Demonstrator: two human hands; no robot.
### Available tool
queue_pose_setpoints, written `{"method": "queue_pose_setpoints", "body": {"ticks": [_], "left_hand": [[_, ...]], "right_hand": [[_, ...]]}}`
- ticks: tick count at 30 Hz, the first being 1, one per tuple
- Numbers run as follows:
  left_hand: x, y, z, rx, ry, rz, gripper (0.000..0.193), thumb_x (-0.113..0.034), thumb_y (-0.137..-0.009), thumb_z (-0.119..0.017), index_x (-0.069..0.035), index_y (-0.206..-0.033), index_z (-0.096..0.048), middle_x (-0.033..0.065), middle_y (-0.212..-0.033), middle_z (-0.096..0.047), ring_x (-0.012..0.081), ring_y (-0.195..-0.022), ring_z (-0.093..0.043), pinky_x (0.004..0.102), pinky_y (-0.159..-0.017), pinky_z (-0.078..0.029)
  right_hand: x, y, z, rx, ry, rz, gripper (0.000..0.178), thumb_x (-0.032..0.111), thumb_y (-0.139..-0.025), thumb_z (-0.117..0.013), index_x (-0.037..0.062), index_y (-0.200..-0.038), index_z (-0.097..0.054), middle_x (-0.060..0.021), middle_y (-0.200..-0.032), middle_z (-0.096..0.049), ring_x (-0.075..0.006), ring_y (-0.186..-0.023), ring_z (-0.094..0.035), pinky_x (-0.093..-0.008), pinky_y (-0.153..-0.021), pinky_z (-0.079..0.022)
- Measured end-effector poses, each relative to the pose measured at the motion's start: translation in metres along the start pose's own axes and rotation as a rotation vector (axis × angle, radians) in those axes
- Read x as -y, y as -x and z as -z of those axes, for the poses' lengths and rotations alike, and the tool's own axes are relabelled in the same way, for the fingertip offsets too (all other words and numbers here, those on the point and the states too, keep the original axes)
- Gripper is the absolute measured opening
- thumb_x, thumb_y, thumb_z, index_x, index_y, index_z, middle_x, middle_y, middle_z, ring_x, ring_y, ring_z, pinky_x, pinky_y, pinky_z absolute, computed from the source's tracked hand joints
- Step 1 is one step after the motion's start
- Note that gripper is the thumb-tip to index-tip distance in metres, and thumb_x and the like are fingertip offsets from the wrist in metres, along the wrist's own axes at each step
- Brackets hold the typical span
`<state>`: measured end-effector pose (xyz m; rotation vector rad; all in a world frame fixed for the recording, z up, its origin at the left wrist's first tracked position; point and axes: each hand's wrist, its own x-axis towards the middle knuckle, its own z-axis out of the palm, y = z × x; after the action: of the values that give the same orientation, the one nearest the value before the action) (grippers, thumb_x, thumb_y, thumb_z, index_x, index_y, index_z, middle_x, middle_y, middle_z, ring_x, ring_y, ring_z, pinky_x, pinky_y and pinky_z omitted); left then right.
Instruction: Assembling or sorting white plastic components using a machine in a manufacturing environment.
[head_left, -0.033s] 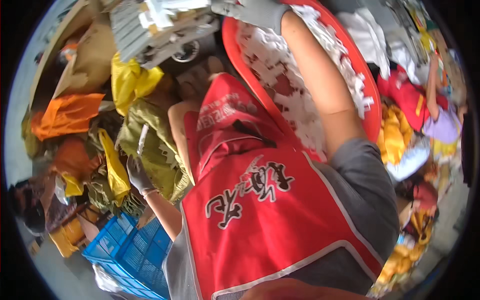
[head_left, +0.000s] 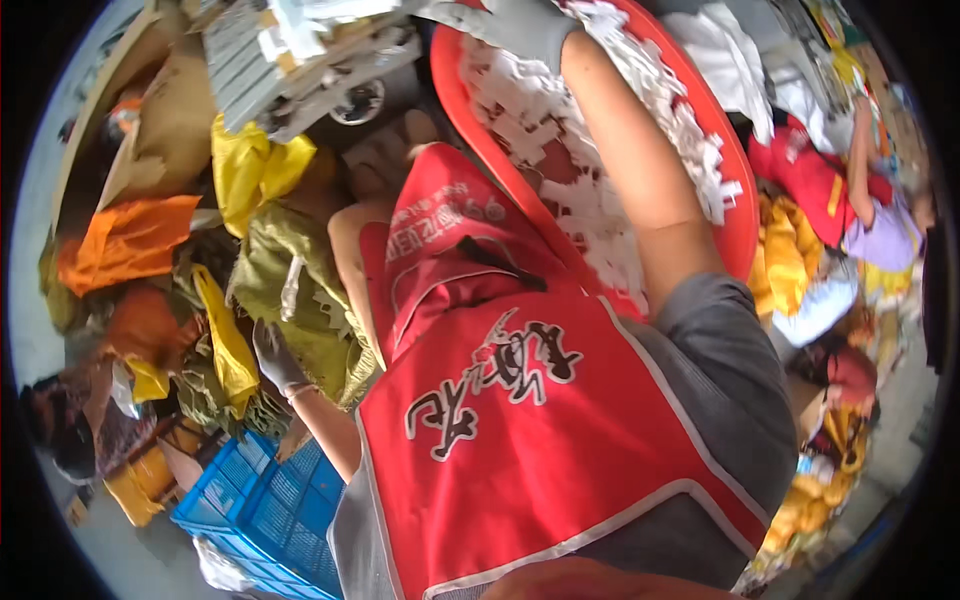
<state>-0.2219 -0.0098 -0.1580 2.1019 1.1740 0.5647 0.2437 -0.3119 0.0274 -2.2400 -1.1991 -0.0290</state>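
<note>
Reaching up along the picture, the right hand (head_left: 520,28), in a grey work glove, lies on the heap of white cut plastic pieces (head_left: 600,190) that fills the big red round plastic basin (head_left: 740,215); its fingers run past the upper edge of the view, so whether they are curled on the pieces or lying loose cannot be told. The basin appears as a long oval whose long axis runs from the upper left down to the lower right, its open side turned toward the camera, and the bare right forearm lies along that same line across the white heap. Below and left of the basin hangs the person's red vest with white trim and dark lettering (head_left: 520,420), worn over a grey shirt. Well left of the basin, past the vest, the left hand (head_left: 275,355), also in a grey glove, is pressed against an olive-green crumpled cloth sack (head_left: 300,290), fingers partly bent on the fabric, though a firm grip cannot be made out. Farther from the basin, below that hand, stands a blue slotted plastic crate (head_left: 255,500); yellow (head_left: 250,165) and orange (head_left: 125,240) bags lie beyond the sack.
</note>
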Motion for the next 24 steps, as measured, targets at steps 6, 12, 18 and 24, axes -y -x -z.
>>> {"method": "queue_pose_setpoints", "body": {"ticks": [6,12,18,24], "left_hand": [[0.030,-0.008,-0.016,0.236,0.037,0.074,0.036,-0.021,-0.091,-0.057,0.003,-0.119,-0.056,0.0124,-0.118,-0.061,0.0215,-0.107,-0.057,0.0315,-0.093,-0.044],[-0.027,0.001,-0.020,0.364,-0.079,0.014,0.030,-0.013,-0.089,-0.056,0.001,-0.116,-0.059,0.0124,-0.111,-0.064,0.0196,-0.100,-0.061,0.0301,-0.088,-0.048],[-0.069,0.002,-0.067,0.468,-0.203,-0.259,0.030,-0.022,-0.083,-0.061,-0.006,-0.108,-0.063,0.0169,-0.107,-0.063,0.0332,-0.099,-0.059,0.0375,-0.086,-0.047],[-0.049,0.039,-0.039,0.417,-0.297,-0.145,0.030,-0.029,-0.082,-0.061,-0.010,-0.106,-0.063,0.0152,-0.104,-0.063,0.0331,-0.097,-0.059,0.0395,-0.086,-0.046]], "right_hand": [[-0.131,0.153,-0.106,0.201,-0.020,-0.476,0.032,0.034,-0.090,-0.049,0.0087,-0.106,-0.059,-0.0167,-0.106,-0.061,-0.0320,-0.097,-0.059,-0.0422,-0.088,-0.045],[-0.127,0.167,-0.203,0.223,-0.239,-0.879,0.054,0.040,-0.090,-0.047,0.0070,-0.132,-0.045,-0.0214,-0.130,-0.049,-0.0337,-0.119,-0.049,-0.0394,-0.099,-0.039],[-0.154,0.147,-0.217,0.371,0.236,-0.616,0.053,0.033,-0.087,-0.051,0.0083,-0.133,-0.043,-0.0196,-0.131,-0.049,-0.0337,-0.117,-0.050,-0.0402,-0.098,-0.040],[-0.133,0.142,-0.209,0.555,0.351,-0.669,0.054,0.025,-0.084,-0.055,0.0097,-0.134,-0.041,-0.0178,-0.132,-0.048,-0.0337,-0.116,-0.050,-0.0410,-0.097,-0.041]]}}
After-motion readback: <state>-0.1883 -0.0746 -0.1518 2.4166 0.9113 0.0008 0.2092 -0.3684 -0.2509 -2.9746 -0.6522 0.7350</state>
